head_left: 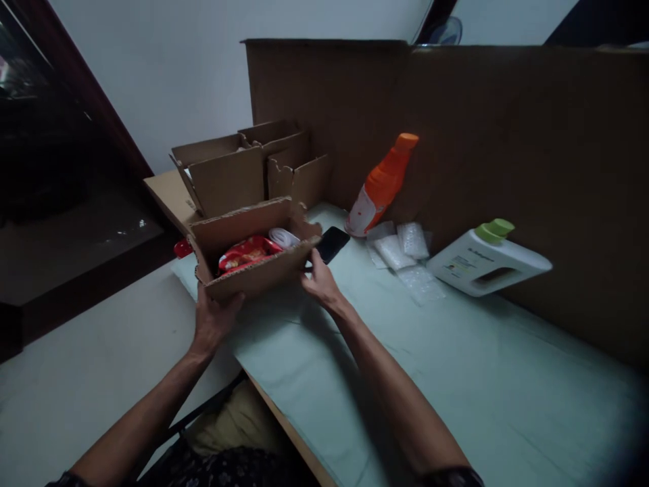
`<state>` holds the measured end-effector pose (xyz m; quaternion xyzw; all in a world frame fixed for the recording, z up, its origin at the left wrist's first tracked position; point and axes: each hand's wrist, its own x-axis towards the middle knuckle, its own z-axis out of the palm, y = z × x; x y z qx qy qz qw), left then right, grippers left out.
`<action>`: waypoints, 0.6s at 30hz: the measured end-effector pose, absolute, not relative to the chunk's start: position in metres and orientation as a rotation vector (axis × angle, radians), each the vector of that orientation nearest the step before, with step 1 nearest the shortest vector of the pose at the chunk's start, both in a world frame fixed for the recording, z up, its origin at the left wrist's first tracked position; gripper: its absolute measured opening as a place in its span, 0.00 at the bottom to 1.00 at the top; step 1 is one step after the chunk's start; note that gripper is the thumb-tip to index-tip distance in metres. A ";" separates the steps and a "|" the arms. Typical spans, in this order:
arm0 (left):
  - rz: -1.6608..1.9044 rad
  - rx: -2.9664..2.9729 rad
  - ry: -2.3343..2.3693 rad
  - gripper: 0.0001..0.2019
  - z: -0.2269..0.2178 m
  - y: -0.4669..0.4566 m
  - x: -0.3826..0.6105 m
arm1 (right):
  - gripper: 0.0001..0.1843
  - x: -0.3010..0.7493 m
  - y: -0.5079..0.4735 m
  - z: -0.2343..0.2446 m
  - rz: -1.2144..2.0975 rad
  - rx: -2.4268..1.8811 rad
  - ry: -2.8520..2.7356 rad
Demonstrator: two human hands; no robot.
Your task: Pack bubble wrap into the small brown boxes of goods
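An open cardboard box sits left of the orange bottle and nearer the person, mouth facing up, its long axis running left to right with the right end towards the bottle. Inside lie a red packet and a white item. Well apart, both hands are clamped on the box: the left hand at the corner farthest from the bottle, the right hand at the end nearest it, fingers curled and partly hidden
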<state>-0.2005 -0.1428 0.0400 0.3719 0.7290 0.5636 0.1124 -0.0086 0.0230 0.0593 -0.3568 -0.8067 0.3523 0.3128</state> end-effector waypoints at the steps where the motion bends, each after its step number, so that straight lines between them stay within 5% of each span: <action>1: 1.715 1.039 2.156 0.39 0.039 -0.134 -0.207 | 0.41 -0.027 0.034 0.058 0.913 -0.905 -2.142; 6: 1.818 0.988 2.286 0.42 0.032 -0.077 -0.229 | 0.50 -0.075 0.060 0.040 0.839 -0.824 -2.228; 18: 1.698 0.775 2.563 0.43 0.022 0.015 -0.234 | 0.30 -0.056 0.045 -0.017 0.777 -0.770 -2.361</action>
